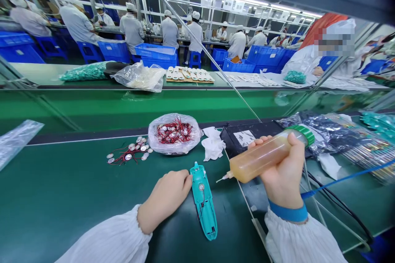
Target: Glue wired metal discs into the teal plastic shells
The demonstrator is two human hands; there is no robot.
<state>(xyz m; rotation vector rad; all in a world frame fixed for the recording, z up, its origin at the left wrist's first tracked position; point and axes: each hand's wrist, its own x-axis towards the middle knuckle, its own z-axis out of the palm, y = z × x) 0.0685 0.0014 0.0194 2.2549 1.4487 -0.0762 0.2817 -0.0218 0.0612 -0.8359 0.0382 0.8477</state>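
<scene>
Right fingers [293,156] clamp an amber squeeze bottle [262,159], nozzle [224,177] tipped low — left fingers [184,181] curl against a teal plastic housing [203,205] on the green desk [61,185].

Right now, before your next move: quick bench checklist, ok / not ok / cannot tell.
Amber squeeze bottle gripped in right hand: ok.
Nozzle clear of teal plastic housing: ok.
Left hand against the housing's upper end: ok.
Blue wrist strap on right wrist: ok.
Strap's blue cord grounded: cannot tell, far end runs out of view.
Wired metal disc seated in the housing: cannot tell.
</scene>
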